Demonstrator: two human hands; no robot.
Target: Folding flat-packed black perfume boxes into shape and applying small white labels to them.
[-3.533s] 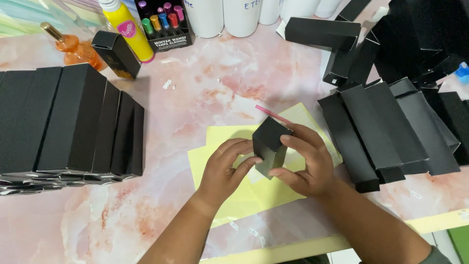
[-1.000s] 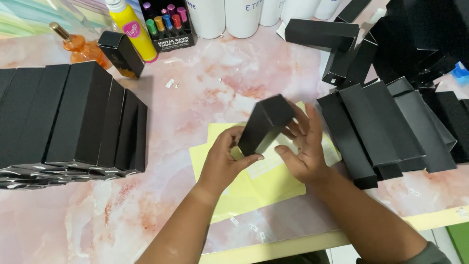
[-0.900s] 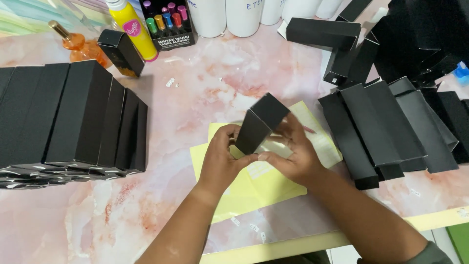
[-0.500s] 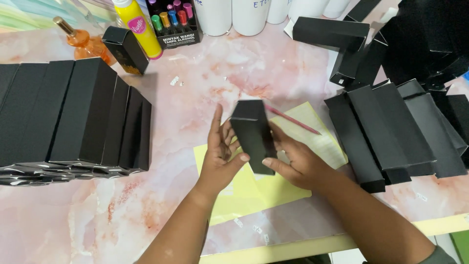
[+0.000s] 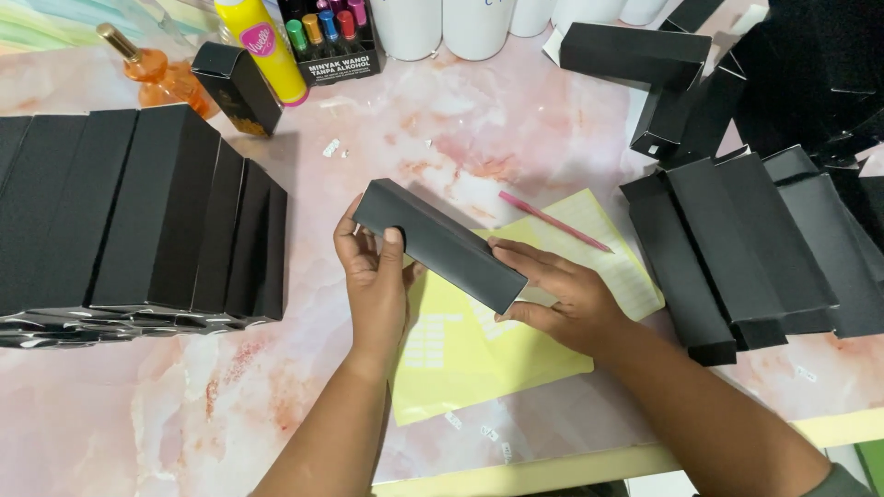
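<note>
Marble table (image 5: 516, 120), black box (image 5: 440, 244) held level, long axis running upper-left to lower-right

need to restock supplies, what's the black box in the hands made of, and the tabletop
Black box: looks like thin matte cardboard, with sharp folded edges and flat panels giving only a dull sheen. Tabletop: glossy pink-and-white marble pattern; whether real stone or a printed laminate cannot be told from here.

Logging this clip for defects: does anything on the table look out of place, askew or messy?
Nothing damaged or spilled. Small white paper scraps lie scattered on the pink marble table, more near its front edge. The black boxes at upper right sit jumbled at angles, unlike the neat row on the left.
</note>
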